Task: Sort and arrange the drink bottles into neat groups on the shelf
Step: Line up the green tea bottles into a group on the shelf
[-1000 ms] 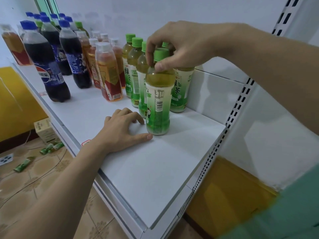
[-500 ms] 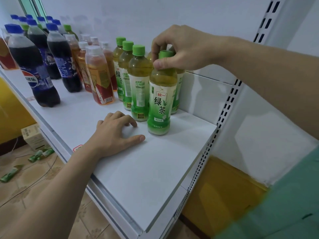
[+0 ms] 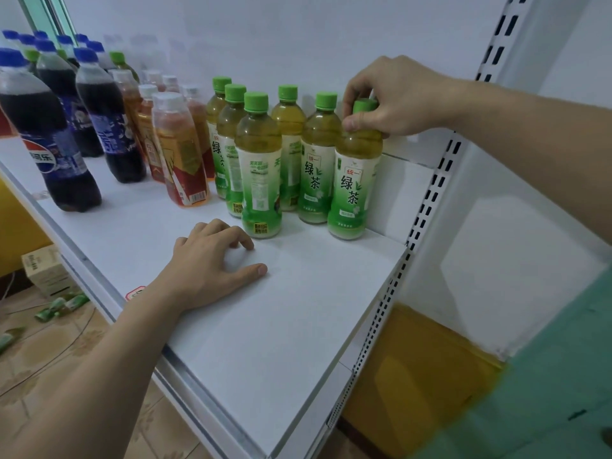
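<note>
The right hand pinches the cap of a green tea bottle near the shelf's right edge. The left hand rests there, fingers maybe slightly bent.

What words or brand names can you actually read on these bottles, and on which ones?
"统一" and "绿茶": on the front green tea bottle that the right hand pinches at the cap.
"绿茶": on the green tea bottle behind it.
"绿": on a back-row tea bottle, partly hidden.
"可乐" with the Pepsi globe: on the nearest cola bottle.
Fine print, barcodes, the red tea labels and the floor carton: too small or blurred.
</note>
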Demonstrator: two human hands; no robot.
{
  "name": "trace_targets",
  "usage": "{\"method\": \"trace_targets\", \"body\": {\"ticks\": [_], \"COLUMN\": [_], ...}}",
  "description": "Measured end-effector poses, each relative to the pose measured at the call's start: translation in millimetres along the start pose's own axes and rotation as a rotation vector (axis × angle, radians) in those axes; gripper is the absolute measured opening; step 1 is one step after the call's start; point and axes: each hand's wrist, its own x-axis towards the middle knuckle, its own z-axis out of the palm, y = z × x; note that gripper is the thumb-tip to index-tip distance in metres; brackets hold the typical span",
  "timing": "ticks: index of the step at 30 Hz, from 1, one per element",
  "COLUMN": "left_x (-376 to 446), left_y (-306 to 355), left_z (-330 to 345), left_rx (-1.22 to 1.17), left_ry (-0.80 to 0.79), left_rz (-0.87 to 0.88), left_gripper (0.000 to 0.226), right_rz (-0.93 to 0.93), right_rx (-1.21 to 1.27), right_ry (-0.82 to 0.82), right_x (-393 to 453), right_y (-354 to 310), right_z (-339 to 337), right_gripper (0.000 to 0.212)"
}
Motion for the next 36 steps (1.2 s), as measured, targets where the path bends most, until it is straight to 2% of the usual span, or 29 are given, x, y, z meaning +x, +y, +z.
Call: {"method": "trace_targets", "body": {"ticks": [5, 9, 12, 15, 19, 22, 25, 27, 29, 32, 36], "left_x": [-1, -3, -3, -3, -8, -9, -8, 0, 15, 38, 57], "left_y": [3, 4, 7, 10, 11, 11, 4, -4, -9, 2, 16], "left_z": [0, -2, -3, -2, -1, -3, -9, -19, -28, -26, -9], "left_rx": [-0.015, -0.011, -0.007, 0.004, 0.009, -0.008, -0.153, -0.315, -0.360, -0.421, -0.485], "left_ry": [0.002, -0.012, -0.014, -0.008, 0.008, -0.003, 0.037, 0.056, -0.014, -0.138, -0.161], "left_rz": [-0.011, -0.014, -0.023, -0.024, -0.007, -0.003, -0.044, -0.110, -0.114, -0.018, 0.078], "left_gripper": [0.066, 0.065, 0.056, 0.047, 0.037, 0.034, 0.046, 0.068, 0.084, 0.085, 0.085], "right_rz": [0.003, -0.002, -0.019, -0.109, -0.027, -0.025, -0.011, 0.025, 0.058, 0.135, 0.310], "right_rx": [-0.038, -0.179, -0.368, -0.123, 0.224, 0.272, 0.242, 0.117, -0.003, -0.104, -0.218], "right_ry": [0.027, 0.006, 0.144, 0.268, 0.174, 0.154, 0.146, 0.128, 0.112, 0.109, 0.102], "right_x": [-1, -4, -6, 1, 29, 47, 55, 56, 55, 54, 55], "right_y": [5, 1, -9, -40, -82, -99, -99, -96, -94, -99, -111], "right_z": [6, 3, 2, 13, 42, 60, 56, 49, 45, 43, 43], "right_gripper": [0.015, 0.027, 0.039, 0.039, 0.046, 0.036, 0.024, 0.031, 0.044, 0.053, 0.052]}}
